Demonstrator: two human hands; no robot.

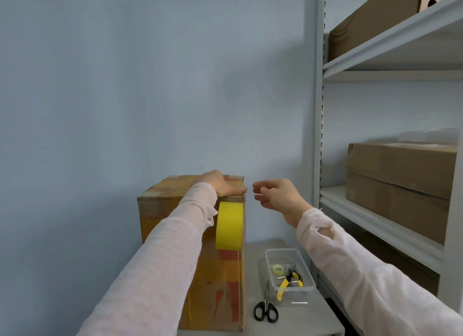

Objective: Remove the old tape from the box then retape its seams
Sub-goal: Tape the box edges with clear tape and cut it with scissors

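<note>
the box (152, 210) stands on the table (300, 318), old red tape (228, 256) on its near face. our left hand (221, 184) lies flat on the top, fingers straight, pressing at the near right corner. the yellow roll (229, 225) hangs at that wrist against the box, but we cannot tell if it circles the wrist. our right hand (275, 194) hovers just beside the corner, fingers loosely curled, nothing seen in it. scissors (266, 309) lie beside a clear tray (293, 298).

The left grip (220, 184) is resting flat atop the tall brown cardboard box (156, 210), a yellow tape roll (229, 225) hanging at its wrist; the right grip (275, 194) is hovering just beside, loosely curled.
</note>
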